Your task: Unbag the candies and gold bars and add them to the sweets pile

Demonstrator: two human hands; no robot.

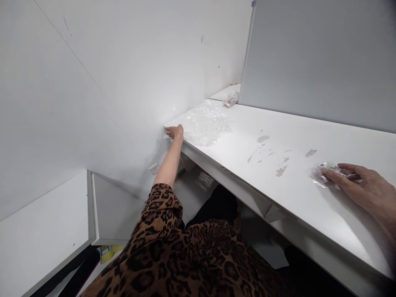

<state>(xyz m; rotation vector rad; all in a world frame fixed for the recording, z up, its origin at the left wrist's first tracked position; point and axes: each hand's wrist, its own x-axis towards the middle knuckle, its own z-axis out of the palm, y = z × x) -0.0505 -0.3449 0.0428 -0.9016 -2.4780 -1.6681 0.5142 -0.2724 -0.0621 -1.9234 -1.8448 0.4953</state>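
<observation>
My left hand [175, 132] reaches far out to the left end of the white desk [247, 173], its fingers on the near corner of a pile of clear plastic bags [207, 123] that lies against the wall. My right hand [365, 187] rests on the desk at the right, fingers pressed on a small clear plastic packet [323, 175] with dark contents. Whether the left hand grips the bags or only touches them is hard to tell.
A grey partition [318, 57] stands along the desk's far edge. Another small crumpled clear packet [231, 99] lies at the far end. Chipped patches [280, 163] mark the desk top. Below the desk are a wall socket [154, 168], white boards and a dark gap.
</observation>
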